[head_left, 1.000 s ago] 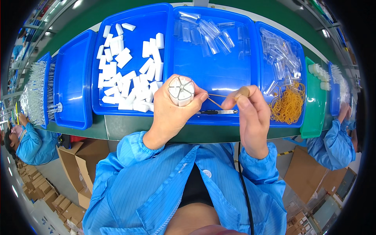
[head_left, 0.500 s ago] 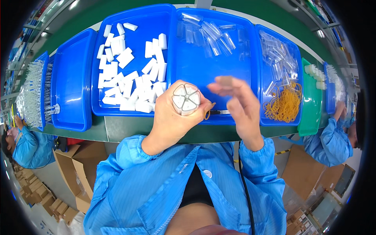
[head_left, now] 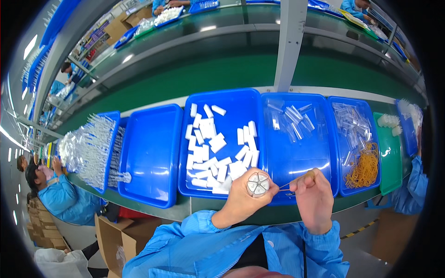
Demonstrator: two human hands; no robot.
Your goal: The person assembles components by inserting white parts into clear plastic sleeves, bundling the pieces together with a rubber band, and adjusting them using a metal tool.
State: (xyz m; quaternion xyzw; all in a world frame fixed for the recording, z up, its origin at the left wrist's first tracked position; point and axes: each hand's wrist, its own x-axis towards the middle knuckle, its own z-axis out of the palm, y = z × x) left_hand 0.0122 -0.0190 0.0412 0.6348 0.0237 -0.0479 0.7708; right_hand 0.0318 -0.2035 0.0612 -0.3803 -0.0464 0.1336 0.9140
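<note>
My left hand (head_left: 244,200) is wrapped round an upright bundle of white wedge-shaped pieces (head_left: 258,184). The wedges meet in a round end with dark lines between them, facing up. From the left fingertips a thin tan rubber band (head_left: 285,186) stretches to my right hand (head_left: 314,200), whose fingers are pinched on its other end. Both hands are over the near edge of the blue trays. Just beyond my left hand is a blue tray (head_left: 183,178) with loose white wedge blocks (head_left: 218,142).
Another blue tray (head_left: 296,160) holds clear plastic sleeves (head_left: 295,118). To its right, a tray has more sleeves (head_left: 351,121) and a rubber band heap (head_left: 362,167). A green tray (head_left: 389,162) stands beyond. Left are a blue tray (head_left: 148,157) and white bristly pieces (head_left: 95,150). Co-workers sit nearby.
The view has tilted up and shifted left. My right hand, apart and blurred before, now pinches the rubber band and pulls it out from the bundle; my left hand keeps its hold.
</note>
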